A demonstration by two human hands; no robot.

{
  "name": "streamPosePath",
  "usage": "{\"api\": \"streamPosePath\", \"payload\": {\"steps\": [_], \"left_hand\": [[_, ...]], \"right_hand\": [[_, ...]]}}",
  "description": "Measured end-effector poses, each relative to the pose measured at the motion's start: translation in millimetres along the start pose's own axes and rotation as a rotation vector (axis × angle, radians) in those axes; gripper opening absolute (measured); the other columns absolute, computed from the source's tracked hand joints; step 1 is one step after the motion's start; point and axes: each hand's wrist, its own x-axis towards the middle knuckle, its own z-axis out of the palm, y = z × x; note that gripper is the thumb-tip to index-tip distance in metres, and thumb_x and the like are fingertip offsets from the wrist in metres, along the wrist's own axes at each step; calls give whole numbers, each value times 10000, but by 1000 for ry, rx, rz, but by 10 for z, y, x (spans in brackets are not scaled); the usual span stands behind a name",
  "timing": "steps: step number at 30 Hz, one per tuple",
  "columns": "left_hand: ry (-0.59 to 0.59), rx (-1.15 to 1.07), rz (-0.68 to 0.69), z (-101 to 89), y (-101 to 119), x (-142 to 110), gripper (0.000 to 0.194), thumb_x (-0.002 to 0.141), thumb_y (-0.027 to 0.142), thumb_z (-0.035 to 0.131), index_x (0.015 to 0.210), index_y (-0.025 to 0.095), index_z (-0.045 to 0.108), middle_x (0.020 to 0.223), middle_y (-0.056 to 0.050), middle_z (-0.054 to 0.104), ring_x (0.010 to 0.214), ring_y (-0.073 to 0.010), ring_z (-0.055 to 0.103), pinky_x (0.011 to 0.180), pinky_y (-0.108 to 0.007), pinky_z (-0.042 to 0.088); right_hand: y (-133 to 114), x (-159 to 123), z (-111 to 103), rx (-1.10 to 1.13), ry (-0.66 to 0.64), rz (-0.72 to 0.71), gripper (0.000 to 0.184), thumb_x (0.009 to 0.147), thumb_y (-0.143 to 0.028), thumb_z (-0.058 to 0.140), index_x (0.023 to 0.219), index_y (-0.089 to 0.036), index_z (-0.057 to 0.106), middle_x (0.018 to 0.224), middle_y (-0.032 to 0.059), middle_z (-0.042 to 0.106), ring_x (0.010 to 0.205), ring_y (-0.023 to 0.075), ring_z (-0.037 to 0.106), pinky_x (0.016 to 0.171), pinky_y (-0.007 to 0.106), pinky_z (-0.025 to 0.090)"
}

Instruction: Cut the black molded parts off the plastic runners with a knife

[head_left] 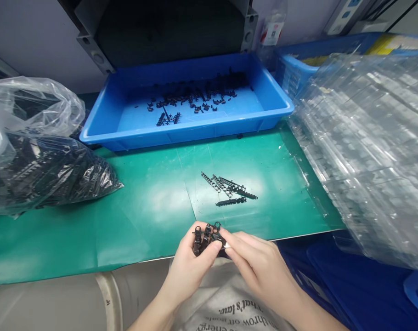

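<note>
Close to my body, at the table's front edge, my left hand [191, 257] is closed around several small black plastic parts [197, 240] that stick up between thumb and fingers. My right hand [255, 257] meets it from the right, its fingertips pinched at the right end of these parts by a ring-shaped piece [217, 226]. What exactly the right fingertips grip is partly hidden. Beyond the hands, a loose group of black plastic strips [229, 188] with ring-like and toothed edges lies on the green mat [143, 220].
A blue tray [191, 133] with scattered black parts stands at the back. On the left sits a clear plastic bag [53, 170] full of black parts. Stacked transparent blister trays [370, 151] lean at the right, before a blue basket [295, 69]. A bottle [273, 32] stands behind.
</note>
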Motion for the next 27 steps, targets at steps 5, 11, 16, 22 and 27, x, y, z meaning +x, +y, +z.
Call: {"api": "streamPosePath", "payload": {"steps": [5, 11, 16, 22, 27], "left_hand": [[8, 45, 11, 56, 39, -14, 210, 794, 352, 533, 768, 177, 419, 594, 68, 389, 458, -42, 307, 411, -179, 256], [-44, 157, 96, -37, 297, 119, 176, 847, 354, 419, 923, 206, 363, 630, 46, 524, 483, -90, 488, 469, -211, 404], [103, 797, 330, -206, 650, 619, 244, 792, 331, 499, 990, 191, 472, 756, -4, 615, 682, -162, 584, 634, -265, 436], [24, 1387, 415, -258, 805, 1025, 230, 802, 249, 472, 983, 178, 595, 959, -98, 673, 876, -281, 610, 649, -306, 405], [48, 1324, 425, -384, 706, 695, 208, 796, 339, 497, 858, 178, 613, 827, -74, 678, 738, -231, 612, 592, -273, 385]], "right_hand": [[-22, -19, 65, -17, 44, 33, 336, 918, -173, 336, 1201, -147, 516, 881, 68, 649, 728, 185, 602, 588, 291, 472], [0, -27, 62, 136, 142, 107, 340, 912, -196, 336, 1209, -172, 500, 913, 72, 646, 771, 180, 620, 642, 300, 509], [31, -61, 25, 224, 148, 227, 331, 873, -267, 425, 1169, -163, 533, 985, 88, 660, 836, 206, 633, 709, 322, 532], [22, -86, 11, 256, 134, 319, 306, 844, -288, 448, 1087, -173, 594, 803, 60, 676, 708, 198, 635, 657, 319, 533], [39, -34, -24, 404, 168, 429, 256, 837, -300, 458, 1012, -187, 607, 643, 1, 636, 589, 160, 610, 595, 266, 510]]}}
